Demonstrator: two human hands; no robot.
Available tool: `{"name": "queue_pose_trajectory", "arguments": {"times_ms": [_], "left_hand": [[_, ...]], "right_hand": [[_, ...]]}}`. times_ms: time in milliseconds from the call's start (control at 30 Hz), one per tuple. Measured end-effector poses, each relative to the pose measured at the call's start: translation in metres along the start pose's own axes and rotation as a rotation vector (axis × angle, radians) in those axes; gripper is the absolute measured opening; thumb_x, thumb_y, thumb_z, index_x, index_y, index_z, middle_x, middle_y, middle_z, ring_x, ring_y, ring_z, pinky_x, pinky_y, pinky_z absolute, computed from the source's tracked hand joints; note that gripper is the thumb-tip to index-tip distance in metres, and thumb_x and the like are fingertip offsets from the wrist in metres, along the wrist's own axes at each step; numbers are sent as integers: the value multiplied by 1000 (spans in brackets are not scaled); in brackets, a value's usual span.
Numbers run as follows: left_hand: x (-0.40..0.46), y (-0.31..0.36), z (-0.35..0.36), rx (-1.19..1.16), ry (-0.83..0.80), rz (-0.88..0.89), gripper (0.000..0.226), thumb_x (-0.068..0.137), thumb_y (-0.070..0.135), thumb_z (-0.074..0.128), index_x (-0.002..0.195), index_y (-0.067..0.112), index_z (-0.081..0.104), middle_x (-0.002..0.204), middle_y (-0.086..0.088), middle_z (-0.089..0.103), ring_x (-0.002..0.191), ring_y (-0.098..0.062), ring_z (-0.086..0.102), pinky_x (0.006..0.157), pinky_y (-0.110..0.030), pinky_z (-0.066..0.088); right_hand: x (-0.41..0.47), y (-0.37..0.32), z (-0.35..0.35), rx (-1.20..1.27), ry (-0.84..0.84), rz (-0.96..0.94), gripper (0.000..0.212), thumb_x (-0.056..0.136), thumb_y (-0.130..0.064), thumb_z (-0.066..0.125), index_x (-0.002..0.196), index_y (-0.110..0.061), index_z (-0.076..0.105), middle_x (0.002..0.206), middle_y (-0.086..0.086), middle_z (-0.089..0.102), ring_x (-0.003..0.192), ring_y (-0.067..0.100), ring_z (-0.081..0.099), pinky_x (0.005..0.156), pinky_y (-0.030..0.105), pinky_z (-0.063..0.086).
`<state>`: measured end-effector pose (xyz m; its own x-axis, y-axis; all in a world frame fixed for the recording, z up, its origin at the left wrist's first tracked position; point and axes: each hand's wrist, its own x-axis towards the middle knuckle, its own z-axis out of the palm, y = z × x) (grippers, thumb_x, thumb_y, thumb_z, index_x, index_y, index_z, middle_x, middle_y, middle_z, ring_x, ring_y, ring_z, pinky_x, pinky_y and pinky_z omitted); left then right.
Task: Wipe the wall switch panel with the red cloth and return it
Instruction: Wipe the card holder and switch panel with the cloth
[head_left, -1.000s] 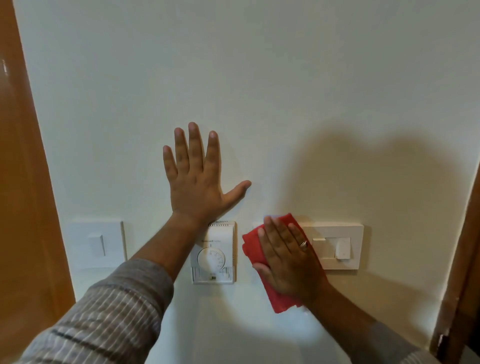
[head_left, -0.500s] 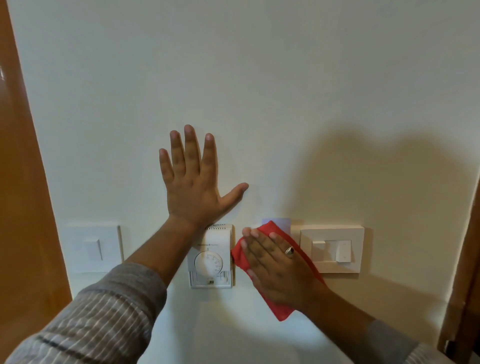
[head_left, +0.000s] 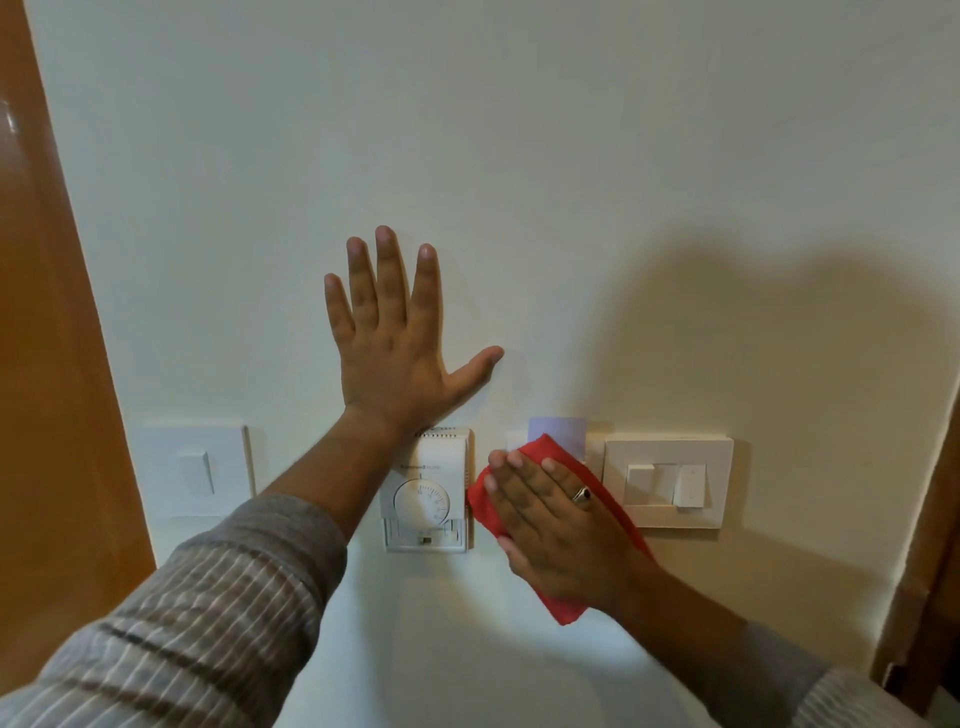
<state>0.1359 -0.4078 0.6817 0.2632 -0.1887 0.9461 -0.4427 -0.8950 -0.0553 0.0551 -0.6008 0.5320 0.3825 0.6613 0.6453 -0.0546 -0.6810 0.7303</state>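
Note:
My right hand (head_left: 558, 525) lies flat over the red cloth (head_left: 563, 603) and presses it against the wall, on a small panel with a pale blue card (head_left: 558, 432) sticking up from it. The cloth hides most of that panel. Just to the right is the wide white switch panel (head_left: 670, 480) with its rockers uncovered. My left hand (head_left: 392, 345) rests flat on the bare wall with fingers spread, above the white dial thermostat (head_left: 426, 491).
A single white switch plate (head_left: 195, 470) is mounted further left. An orange-brown wooden door frame (head_left: 47, 338) runs down the left edge. Another wooden frame (head_left: 930, 545) stands at the right edge.
My right hand has slid the red cloth leftward off the wide switch panel onto the small panel beside the thermostat. My left hand has stayed on the wall.

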Motion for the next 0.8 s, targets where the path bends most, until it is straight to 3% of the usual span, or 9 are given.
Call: {"name": "queue_pose_trajectory", "arguments": {"times_ms": [133,367,567,700,800], "left_hand": [[0,-1,1,-4,10,19,110,82,86,32,158,10,13,165,-27,9,152,-49,7,122,-65,7],[-1,0,2,4,22,9,109,82,86,34,158,10,15,165,-27,10,152,-49,8,122,-65,7],[1,-1,1,-2,18,12,108,83,85,33,159,10,13,165,-28,8,153,-49,6,122,-65,6],[0,1,2,6,17,11,108,83,85,32,158,10,13,165,-28,8,152,-50,6,122,-66,6],[0,0,1,1,12,10,107,84,84,30,159,10,12,165,-28,7,152,-49,5,122,-65,5]], "right_hand": [[-12,24,0,44,21,-146,67,101,-49,43,149,-4,30,155,17,25,145,34,23,122,46,15],[-1,19,4,-41,28,-6,70,100,-54,41,149,-5,30,154,17,27,143,37,27,117,49,24],[-26,45,-1,43,-26,-243,62,103,-42,45,151,-7,29,157,13,25,146,33,24,121,46,20],[-9,40,-4,16,2,-119,61,103,-46,42,149,-7,35,155,16,30,143,35,30,118,48,28],[-4,28,0,-10,0,-122,61,104,-46,35,149,-6,31,155,15,28,144,35,26,119,47,21]]}}
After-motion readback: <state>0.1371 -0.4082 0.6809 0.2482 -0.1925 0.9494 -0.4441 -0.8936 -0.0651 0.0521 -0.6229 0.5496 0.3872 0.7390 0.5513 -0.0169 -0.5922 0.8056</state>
